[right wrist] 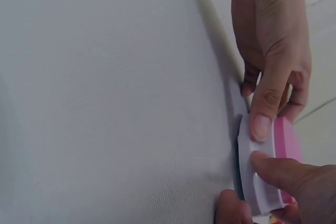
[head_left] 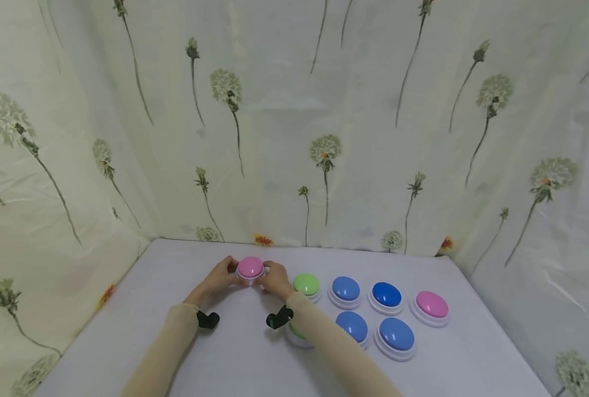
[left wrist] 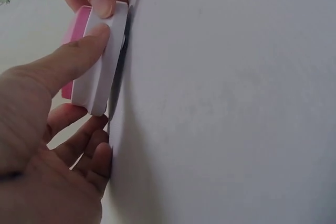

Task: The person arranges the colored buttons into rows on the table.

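Both hands hold a pink push button (head_left: pixel 251 267) with a white round base, toward the back left of the table. My left hand (head_left: pixel 222 277) grips its left side, and my right hand (head_left: pixel 276 280) grips the right. In the left wrist view, the two thumbs press the near side of the white base (left wrist: pixel 107 72), with the left fingers curled behind and below. Seen from the right wrist, the base (right wrist: pixel 256 190) stays close over the tabletop, and its pink dome (right wrist: pixel 287 137) faces away from the table. Beside my right hand stands a green push button (head_left: pixel 306 284).
To the right, a back row has a light blue button (head_left: pixel 346 289), a dark blue button (head_left: pixel 386 294) and another pink button (head_left: pixel 432 304). Nearer are two blue buttons (head_left: pixel 396 334) and a green one partly hidden by my right sleeve (head_left: pixel 324 336). Flowered curtains (head_left: pixel 274 138) surround the white table (head_left: pixel 235 358).
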The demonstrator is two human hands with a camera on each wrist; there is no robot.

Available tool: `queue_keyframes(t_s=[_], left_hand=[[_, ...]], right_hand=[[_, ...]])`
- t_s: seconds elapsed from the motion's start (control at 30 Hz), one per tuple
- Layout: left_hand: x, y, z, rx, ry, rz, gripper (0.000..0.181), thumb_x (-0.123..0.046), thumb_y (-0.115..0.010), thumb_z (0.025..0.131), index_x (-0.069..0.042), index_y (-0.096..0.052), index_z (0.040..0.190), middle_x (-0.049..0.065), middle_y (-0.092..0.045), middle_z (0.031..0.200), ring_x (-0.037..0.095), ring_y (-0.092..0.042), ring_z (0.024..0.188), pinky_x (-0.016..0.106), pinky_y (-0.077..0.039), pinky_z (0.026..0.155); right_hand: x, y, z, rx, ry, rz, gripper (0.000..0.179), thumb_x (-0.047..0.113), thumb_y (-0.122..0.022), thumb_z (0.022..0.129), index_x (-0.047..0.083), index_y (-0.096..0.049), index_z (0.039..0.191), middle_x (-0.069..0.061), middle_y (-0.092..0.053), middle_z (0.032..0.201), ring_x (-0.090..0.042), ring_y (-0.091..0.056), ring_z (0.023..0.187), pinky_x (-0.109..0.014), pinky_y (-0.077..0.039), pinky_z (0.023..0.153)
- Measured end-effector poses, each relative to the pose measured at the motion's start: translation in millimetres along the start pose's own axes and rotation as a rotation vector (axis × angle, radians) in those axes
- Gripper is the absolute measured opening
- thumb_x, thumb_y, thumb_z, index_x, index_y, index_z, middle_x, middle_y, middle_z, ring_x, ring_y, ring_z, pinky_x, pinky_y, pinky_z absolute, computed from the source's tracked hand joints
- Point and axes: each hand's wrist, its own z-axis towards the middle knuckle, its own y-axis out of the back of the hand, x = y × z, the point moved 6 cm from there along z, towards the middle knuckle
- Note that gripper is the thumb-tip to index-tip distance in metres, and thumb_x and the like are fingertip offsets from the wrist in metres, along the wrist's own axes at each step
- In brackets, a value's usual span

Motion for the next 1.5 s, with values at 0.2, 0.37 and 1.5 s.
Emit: queue_keyframes(t_s=[0.2,0.37,1.5], left_hand=[[-1.5,5.1,-8.5,0.04,0.003,0.037,0.055,-0.027,-0.083,0.062,-0.007,-0.052,0.103,0.008,-0.057,0.104,0.021,-0.052,0.098,0.038,-0.041,0.088],[-6.6,8.8,-18.4,0.066,-0.002,0.05,0.054,-0.026,-0.082,0.063,-0.005,-0.051,0.102,0.01,-0.056,0.106,0.022,-0.052,0.097,0.033,-0.044,0.077],[-83.2,-7.3,-118.7,0.236,-0.091,0.155,0.061,-0.033,-0.081,0.063,-0.002,-0.037,0.091,0.009,-0.047,0.084,0.016,-0.043,0.077,0.028,-0.037,0.061]], right_hand=[[2.8,-1.1,-7.0,0.052,0.018,0.017,0.058,0.01,-0.072,0.073,-0.002,-0.048,0.125,-0.013,-0.056,0.091,-0.021,-0.062,0.061,-0.028,-0.052,0.052],[3.5,-3.1,-11.6,0.086,0.029,-0.011,0.059,0.016,-0.074,0.072,0.0,-0.049,0.124,-0.016,-0.058,0.107,-0.016,-0.06,0.062,-0.026,-0.05,0.054],[28.3,26.4,-108.8,0.219,0.238,-0.007,0.056,0.028,-0.077,0.071,0.008,-0.055,0.118,-0.003,-0.06,0.105,-0.01,-0.061,0.081,-0.021,-0.05,0.066]])
